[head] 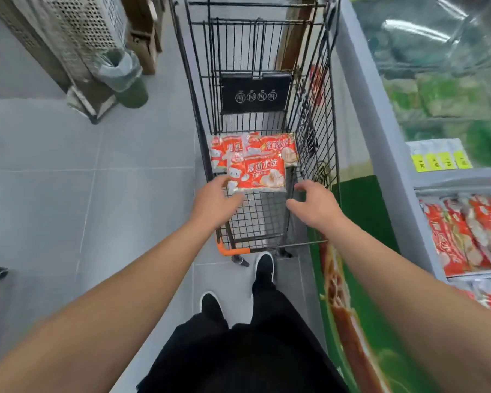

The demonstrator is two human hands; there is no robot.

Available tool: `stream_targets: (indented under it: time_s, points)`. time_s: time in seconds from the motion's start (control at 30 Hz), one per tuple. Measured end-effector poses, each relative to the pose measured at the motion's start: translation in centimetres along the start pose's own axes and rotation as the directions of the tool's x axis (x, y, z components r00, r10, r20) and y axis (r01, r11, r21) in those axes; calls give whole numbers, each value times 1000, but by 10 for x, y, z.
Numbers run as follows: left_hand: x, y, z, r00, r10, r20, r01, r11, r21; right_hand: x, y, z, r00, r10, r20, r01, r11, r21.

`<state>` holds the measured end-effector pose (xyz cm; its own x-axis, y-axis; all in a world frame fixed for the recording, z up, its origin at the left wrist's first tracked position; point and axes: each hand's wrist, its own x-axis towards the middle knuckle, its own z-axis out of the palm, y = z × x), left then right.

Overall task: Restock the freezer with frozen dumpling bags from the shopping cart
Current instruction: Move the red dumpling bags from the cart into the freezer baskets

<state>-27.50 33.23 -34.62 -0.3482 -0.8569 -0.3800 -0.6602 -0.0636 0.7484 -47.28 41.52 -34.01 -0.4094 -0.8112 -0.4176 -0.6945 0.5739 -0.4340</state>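
A black wire shopping cart (315, 131) stands in front of me. Red-and-white dumpling bags lie on its bottom: one bag (257, 174) nearest me on top, two more bags (278, 147) behind it. My left hand (214, 204) reaches into the cart, fingers spread, at the left edge of the top bag. My right hand (313, 204) hovers, fingers loosely curled, just right of that bag and holds nothing. The freezer (391, 154) runs along my right; rows of the same red bags (465, 234) stand in its near compartment.
A perforated metal rack (77, 38) and a green bin with a plastic liner (128, 80) stand at the far left on the grey tiled floor. Green packages (448, 97) lie under the freezer's glass lid. Yellow price tags (440, 160) sit on its divider.
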Motion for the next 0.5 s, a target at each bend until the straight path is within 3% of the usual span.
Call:
stream_targets:
  time_s: [0.23,0.5]
  points:
    - [70,5,21,992,-127,15,128,990,-65,95,16,2,992,29,123,-31,999,14]
    - [205,-4,78,913,-407,29,408,908,-101,239,60,22,935,134,329,-151,988,27]
